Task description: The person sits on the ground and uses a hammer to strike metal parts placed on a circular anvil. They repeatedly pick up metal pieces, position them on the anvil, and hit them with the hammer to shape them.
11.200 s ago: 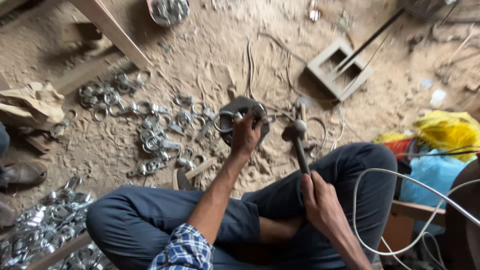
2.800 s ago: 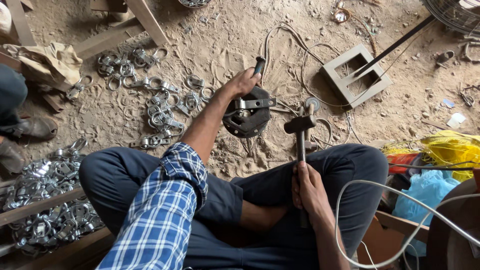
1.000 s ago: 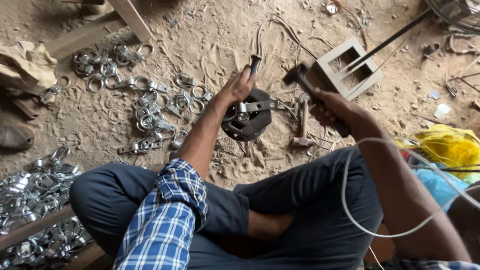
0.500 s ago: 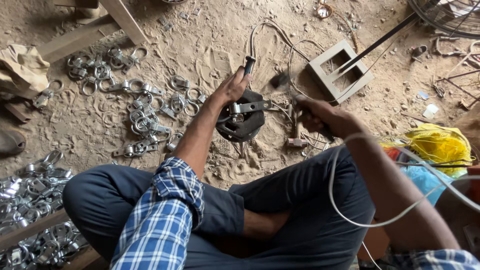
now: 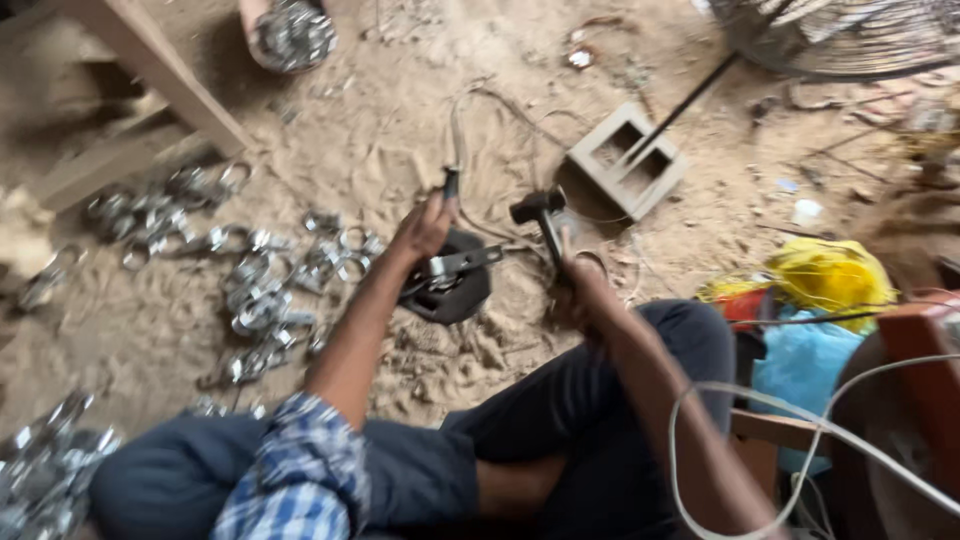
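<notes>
Sandy ground surrounds the round dark block (image 5: 452, 292) that serves as the anvil here, and everything is placed relative to it. The left hand (image 5: 425, 228) rests on the block's far-left edge, fingers curled around a thin dark-tipped rod (image 5: 451, 183) that sticks up away from the person; a bright metal strip (image 5: 463, 262) lies across the block's top, just below that hand. The right hand (image 5: 580, 290) sits to the right of the block, closed tight around the handle of a hammer (image 5: 540, 212) whose dark head hangs just above and to the right of the strip, not touching it. Left of the block, a scatter of shiny metal rings (image 5: 262, 290) spreads over the sand; beyond the block to the upper right stands a small wooden frame (image 5: 628, 160), and far to the right a yellow bag (image 5: 825, 275) lies beside blue plastic.

Judging by the pose, this is a striking step. To do it well, the strip should be pinned flat so it cannot skip, the left fingers kept clear behind the rod, and the hammer face brought down square on the strip over the solid middle of the block, with short controlled blows, since the frame is blurred and the exact contact point cannot be made out
</notes>
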